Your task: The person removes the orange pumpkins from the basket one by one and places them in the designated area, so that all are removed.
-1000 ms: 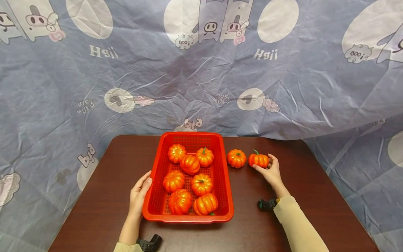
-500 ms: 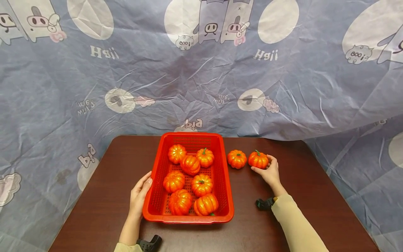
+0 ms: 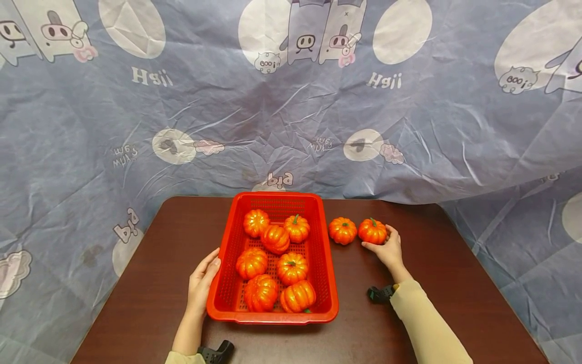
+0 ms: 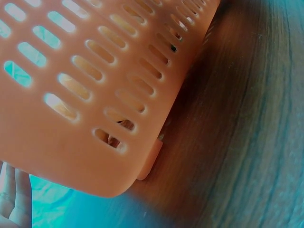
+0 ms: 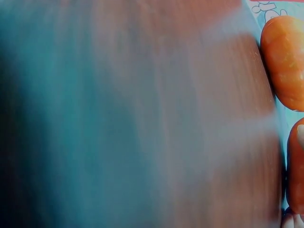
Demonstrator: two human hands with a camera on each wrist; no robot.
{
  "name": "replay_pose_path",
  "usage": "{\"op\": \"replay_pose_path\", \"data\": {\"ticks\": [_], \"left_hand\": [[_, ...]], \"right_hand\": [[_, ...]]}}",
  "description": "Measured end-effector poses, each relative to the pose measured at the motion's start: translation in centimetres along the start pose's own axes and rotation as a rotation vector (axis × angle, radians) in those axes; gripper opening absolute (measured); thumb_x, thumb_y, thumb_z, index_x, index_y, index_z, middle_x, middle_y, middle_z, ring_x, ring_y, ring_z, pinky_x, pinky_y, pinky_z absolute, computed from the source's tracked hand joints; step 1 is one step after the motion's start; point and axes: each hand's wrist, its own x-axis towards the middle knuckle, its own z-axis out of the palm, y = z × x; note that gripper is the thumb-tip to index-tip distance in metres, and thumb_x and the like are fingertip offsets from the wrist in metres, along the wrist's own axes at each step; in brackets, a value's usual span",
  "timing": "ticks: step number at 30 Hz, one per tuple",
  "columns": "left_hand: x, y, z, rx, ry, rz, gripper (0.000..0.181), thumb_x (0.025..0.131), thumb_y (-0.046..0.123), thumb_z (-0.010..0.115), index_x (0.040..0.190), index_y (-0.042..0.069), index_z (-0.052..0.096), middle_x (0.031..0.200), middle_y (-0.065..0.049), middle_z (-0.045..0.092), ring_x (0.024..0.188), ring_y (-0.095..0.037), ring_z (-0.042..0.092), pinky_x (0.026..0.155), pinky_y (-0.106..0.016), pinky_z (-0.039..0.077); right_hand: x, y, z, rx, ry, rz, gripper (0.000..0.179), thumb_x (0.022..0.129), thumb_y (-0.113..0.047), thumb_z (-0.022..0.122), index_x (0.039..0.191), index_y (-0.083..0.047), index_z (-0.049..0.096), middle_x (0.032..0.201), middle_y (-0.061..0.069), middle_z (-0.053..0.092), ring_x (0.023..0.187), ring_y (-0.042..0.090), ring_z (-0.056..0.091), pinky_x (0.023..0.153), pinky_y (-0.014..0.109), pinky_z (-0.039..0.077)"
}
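Observation:
A red plastic basket (image 3: pixel 332 283) holds several small orange pumpkins, among them one at its front right (image 3: pixel 297 297). My left hand (image 3: pixel 200 285) holds the basket's left side, thumb by the rim. In the left wrist view its fingers (image 4: pixel 16 197) show at the lower left, their tips hidden by the slotted basket wall (image 4: pixel 85 156). To the basket's right, my right hand (image 3: pixel 390 248) grips a pumpkin (image 3: pixel 372 231) with its green stem up, thumb in front and fingers on its right. Just left of it another pumpkin (image 3: pixel 342 231) sits apart on the table.
The dark brown table (image 3: pixel 436 283) runs out to both sides of the basket. A printed blue-grey cloth (image 3: pixel 282 111) hangs behind its back edge. Black wrist devices show below the left hand (image 3: pixel 218 351) and the right hand (image 3: pixel 381 294).
The pumpkin in my right hand has turned more upright, its stem now pointing up. My right hand has shifted slightly left. The left hand and the basket have kept their places.

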Motion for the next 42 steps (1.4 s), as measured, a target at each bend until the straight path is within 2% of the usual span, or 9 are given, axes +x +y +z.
{"op": "replay_pose_path", "data": {"ticks": [10, 18, 23, 30, 42], "left_hand": [[0.1, -0.1, 0.0, 0.002, 0.005, 0.003, 0.039, 0.097, 0.014, 0.053, 0.133, 0.000, 0.050, 0.110, 0.006, 0.064, 0.096, -0.010, 0.061, 0.079, -0.024, 0.052], [0.0, -0.2, -0.1, 0.004, 0.002, 0.011, 0.039, 0.097, 0.014, 0.053, 0.133, 0.000, 0.050, 0.111, 0.006, 0.064, 0.098, -0.010, 0.060, 0.080, -0.023, 0.051], [0.1, -0.2, 0.0, 0.008, 0.007, 0.016, 0.039, 0.097, 0.014, 0.053, 0.133, 0.001, 0.051, 0.111, 0.006, 0.064, 0.098, -0.010, 0.060, 0.080, -0.023, 0.051], [0.1, -0.3, 0.0, 0.002, 0.006, 0.017, 0.039, 0.097, 0.014, 0.053, 0.133, 0.000, 0.050, 0.112, 0.006, 0.064, 0.100, -0.010, 0.060, 0.081, -0.023, 0.051], [0.1, -0.2, 0.0, -0.015, -0.004, 0.021, 0.039, 0.097, 0.014, 0.053, 0.133, -0.001, 0.050, 0.111, 0.005, 0.064, 0.098, -0.010, 0.060, 0.080, -0.024, 0.051]], "right_hand": [[0.0, -0.1, -0.6, 0.007, -0.050, -0.016, 0.103, 0.071, -0.018, 0.084, 0.145, 0.004, 0.015, 0.137, 0.031, 0.028, 0.123, 0.044, 0.037, 0.105, 0.049, 0.031], [-0.1, -1.7, -1.3, 0.017, -0.009, -0.063, 0.098, 0.072, -0.016, 0.083, 0.143, 0.006, 0.019, 0.136, 0.030, 0.032, 0.125, 0.043, 0.036, 0.106, 0.049, 0.029], [0.1, -4.3, -1.3, 0.056, 0.010, -0.107, 0.092, 0.076, -0.020, 0.080, 0.142, 0.004, 0.022, 0.138, 0.027, 0.032, 0.128, 0.039, 0.034, 0.107, 0.047, 0.027], [0.0, -8.3, -0.9, 0.093, -0.014, -0.155, 0.090, 0.080, -0.029, 0.076, 0.144, 0.001, 0.020, 0.141, 0.023, 0.031, 0.131, 0.035, 0.033, 0.108, 0.045, 0.026], [-0.1, -14.3, 1.1, 0.211, -0.110, -0.212, 0.077, 0.086, -0.018, 0.069, 0.143, 0.004, 0.023, 0.142, 0.026, 0.031, 0.132, 0.037, 0.032, 0.109, 0.045, 0.025]]}}
